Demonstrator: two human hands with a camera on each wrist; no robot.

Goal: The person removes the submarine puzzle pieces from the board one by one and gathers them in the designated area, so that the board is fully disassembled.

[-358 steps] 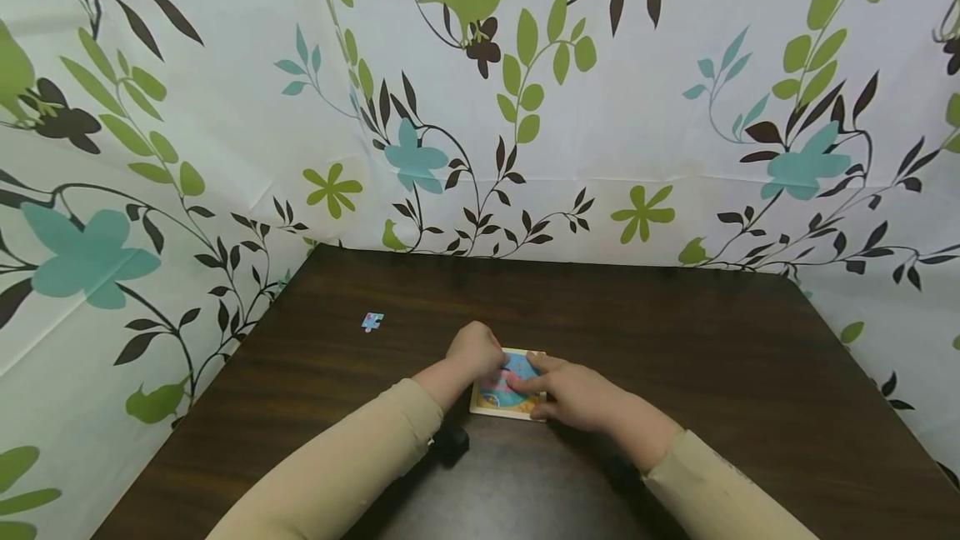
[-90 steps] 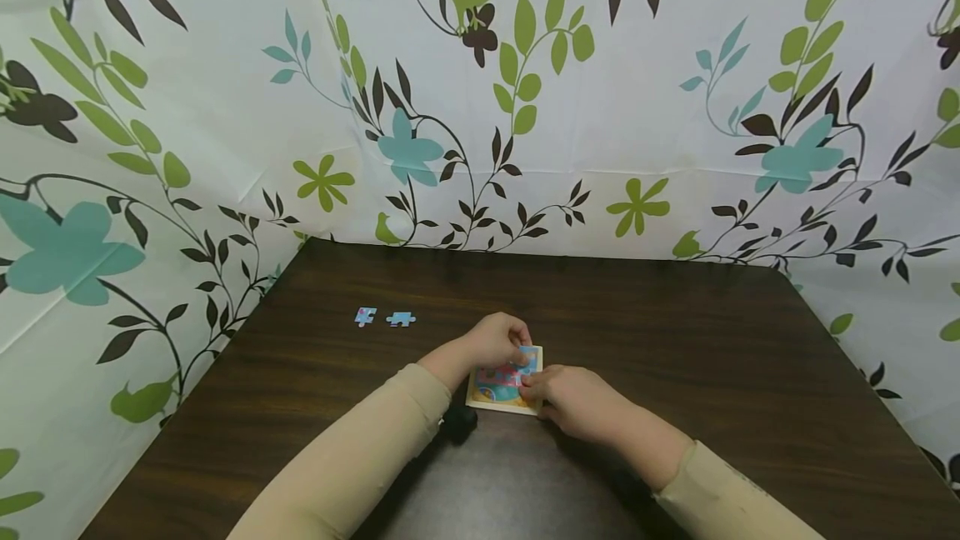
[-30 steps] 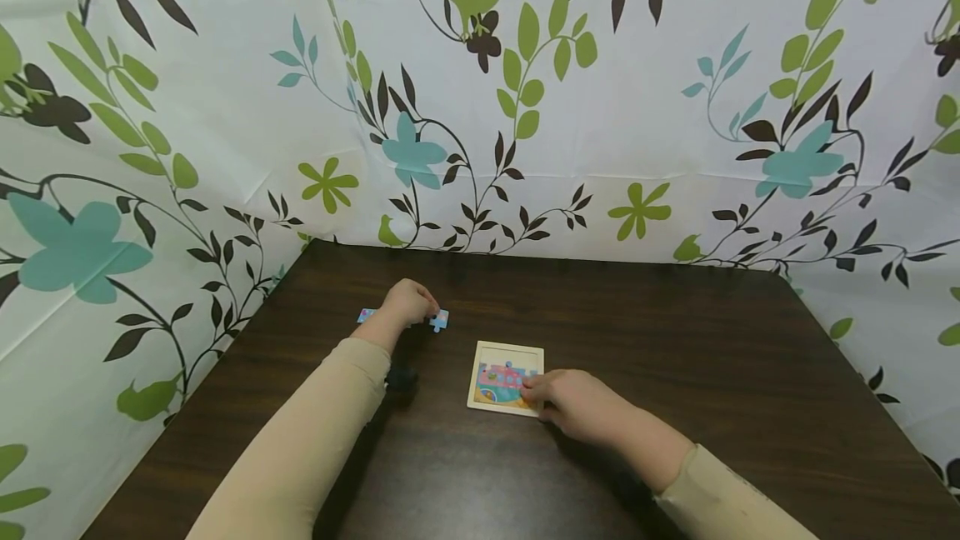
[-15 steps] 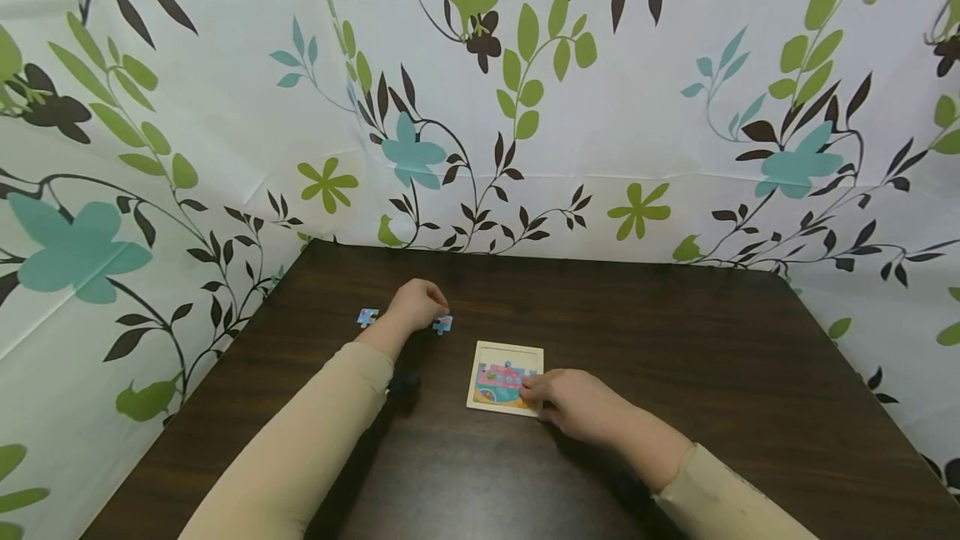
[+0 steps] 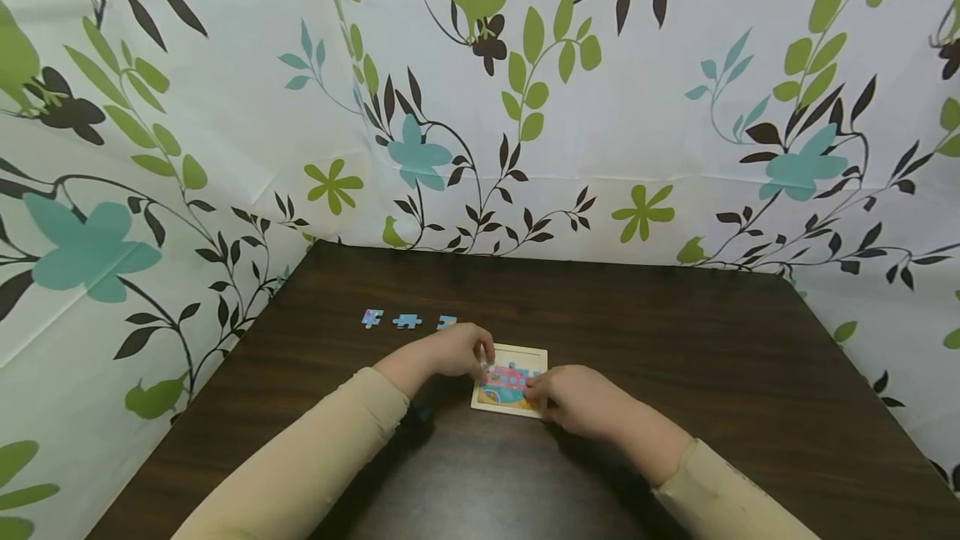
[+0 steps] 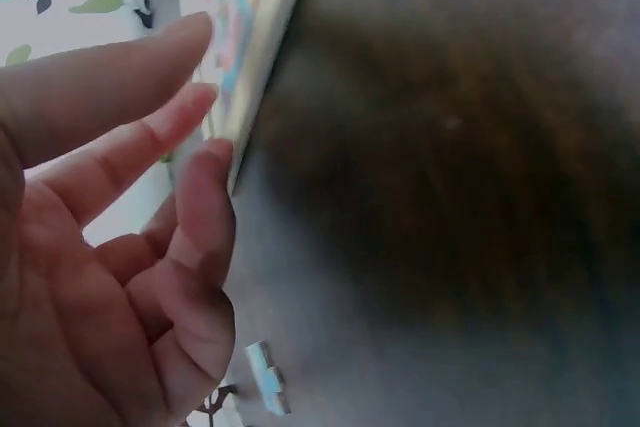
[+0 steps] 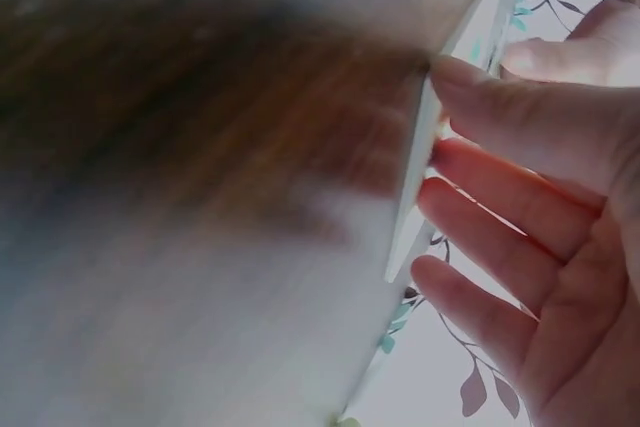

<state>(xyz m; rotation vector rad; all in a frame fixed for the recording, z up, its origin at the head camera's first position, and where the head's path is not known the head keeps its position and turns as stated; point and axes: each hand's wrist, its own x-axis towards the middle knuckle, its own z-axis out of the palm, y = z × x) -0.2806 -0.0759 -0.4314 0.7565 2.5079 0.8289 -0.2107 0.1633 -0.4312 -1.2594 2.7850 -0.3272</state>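
Note:
A jigsaw puzzle in a pale wooden tray (image 5: 510, 412) lies on the dark table. Pink and teal pieces fill its lower part, and bare wood shows along the top. My right hand (image 5: 581, 398) holds the tray's right edge, thumb against the rim in the right wrist view and fingers along the other side. My left hand (image 5: 450, 352) is at the tray's left side, fingertips over the pink area; its thumb and fingers stand apart in the left wrist view. Three loose blue puzzle pieces lie behind it: one left (image 5: 372, 318), one middle (image 5: 407, 321), one right (image 5: 447, 322), partly hidden.
The brown wood-grain table (image 5: 675, 340) reaches back to a white leaf-and-bird patterned cloth (image 5: 637, 107), which hangs behind and on both sides. A dark object (image 5: 417, 419) shows under the left wrist.
One loose piece became three, and the puzzle's top row came out. My left hand let go of the third piece and returned to the tray. The right hand stayed at the tray's edge.

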